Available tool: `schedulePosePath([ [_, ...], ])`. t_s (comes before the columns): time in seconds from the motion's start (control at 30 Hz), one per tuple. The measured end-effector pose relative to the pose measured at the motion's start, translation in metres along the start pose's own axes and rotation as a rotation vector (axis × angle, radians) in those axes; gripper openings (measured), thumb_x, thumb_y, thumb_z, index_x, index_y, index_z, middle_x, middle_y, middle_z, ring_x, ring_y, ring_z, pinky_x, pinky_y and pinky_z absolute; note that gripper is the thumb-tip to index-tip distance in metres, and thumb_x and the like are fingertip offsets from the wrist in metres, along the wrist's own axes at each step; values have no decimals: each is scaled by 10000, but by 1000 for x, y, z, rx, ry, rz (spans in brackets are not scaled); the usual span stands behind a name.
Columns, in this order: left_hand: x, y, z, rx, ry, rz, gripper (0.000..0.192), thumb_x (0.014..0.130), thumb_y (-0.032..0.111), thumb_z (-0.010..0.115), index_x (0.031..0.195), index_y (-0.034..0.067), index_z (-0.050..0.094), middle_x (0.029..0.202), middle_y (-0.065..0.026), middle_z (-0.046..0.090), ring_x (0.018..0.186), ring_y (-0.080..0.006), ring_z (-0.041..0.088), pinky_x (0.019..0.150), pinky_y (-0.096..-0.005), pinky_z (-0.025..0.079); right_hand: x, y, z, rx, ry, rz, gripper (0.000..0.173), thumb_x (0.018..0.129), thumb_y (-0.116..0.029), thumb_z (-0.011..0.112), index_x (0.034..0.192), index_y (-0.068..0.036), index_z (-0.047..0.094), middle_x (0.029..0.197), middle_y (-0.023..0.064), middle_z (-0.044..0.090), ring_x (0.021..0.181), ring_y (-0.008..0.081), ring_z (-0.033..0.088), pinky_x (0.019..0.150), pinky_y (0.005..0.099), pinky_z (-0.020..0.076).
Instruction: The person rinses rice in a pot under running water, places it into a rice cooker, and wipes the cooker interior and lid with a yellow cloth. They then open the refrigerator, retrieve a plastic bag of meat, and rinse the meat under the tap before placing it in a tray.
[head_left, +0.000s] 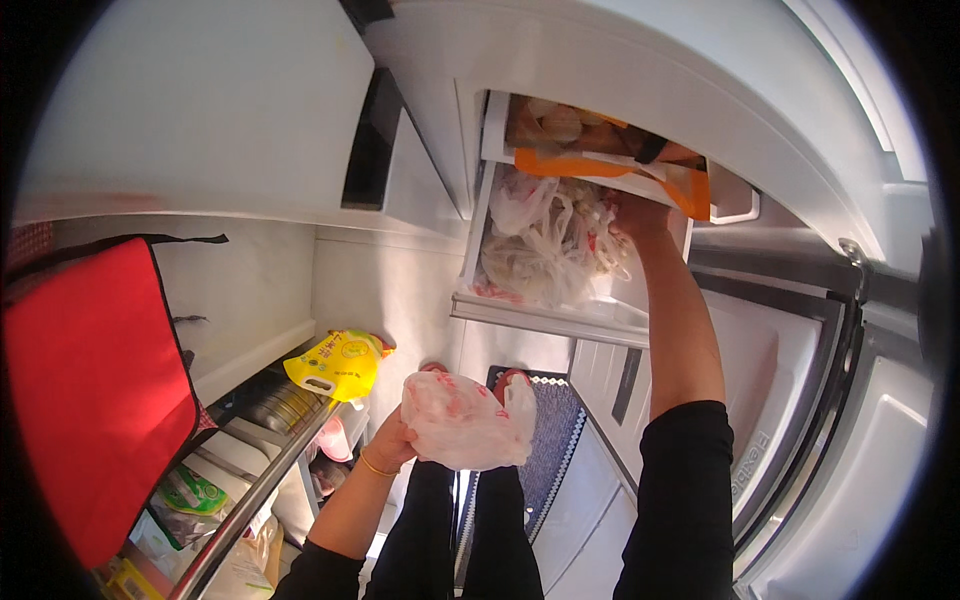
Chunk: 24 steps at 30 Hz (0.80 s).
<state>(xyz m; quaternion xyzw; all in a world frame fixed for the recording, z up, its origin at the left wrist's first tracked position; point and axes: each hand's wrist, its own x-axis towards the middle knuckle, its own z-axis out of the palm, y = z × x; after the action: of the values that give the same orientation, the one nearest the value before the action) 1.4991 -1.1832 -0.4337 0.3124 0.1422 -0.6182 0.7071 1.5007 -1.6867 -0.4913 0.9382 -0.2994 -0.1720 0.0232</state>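
Observation:
My left hand (393, 441) holds a whitish plastic bag (466, 421) with red print, its contents unclear, over my legs. In front of me a freezer drawer (547, 315) is pulled out, with several knotted translucent plastic bags (544, 240) inside. My right hand (636, 216) reaches into the right side of this drawer, beside the bags. Its fingers are partly hidden, and whether they grip anything cannot be told. Above it, an upper drawer (495, 127) holds a clear package with an orange edge (585, 163) and round items.
The fridge door (847, 450) stands open at the right. At the left are a red cloth (97, 397), a yellow pouch (341, 366) and a rack with a metal rail (247, 510). A grey mat (551, 427) lies on the floor near my feet.

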Motion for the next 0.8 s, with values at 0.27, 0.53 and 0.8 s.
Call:
schedulePosePath([
  [0.27, -16, -7, 12, -36, -11, -11, 956, 667, 300, 851, 1443, 93, 331, 1334, -59, 507, 1207, -214, 524, 1004, -344, 464, -63, -1, -36, 114, 250, -27, 730, 654, -373, 730, 1326, -167, 534, 1189, 108, 633, 1062, 268, 608, 939, 372, 467],
  [0.53, -15, -1, 9, -59, -14, 36, 968, 658, 297, 857, 1444, 96, 330, 1358, -62, 490, 1234, -221, 504, 1032, -359, 447, -131, 8, -58, 1922, -167, 427, 507, 790, -416, 664, 1219, -156, 593, 1069, 44, 662, 935, 211, 639, 684, 343, 489],
  [0.8, -21, 3, 6, -90, -68, 24, 992, 643, 309, 869, 1444, 93, 326, 1378, -70, 473, 1260, -238, 482, 1076, -402, 410, -151, -9, -63, 2342, -194, 194, 446, 817, -311, 678, 1218, -161, 557, 1118, 25, 616, 931, 193, 603, 643, 309, 485],
])
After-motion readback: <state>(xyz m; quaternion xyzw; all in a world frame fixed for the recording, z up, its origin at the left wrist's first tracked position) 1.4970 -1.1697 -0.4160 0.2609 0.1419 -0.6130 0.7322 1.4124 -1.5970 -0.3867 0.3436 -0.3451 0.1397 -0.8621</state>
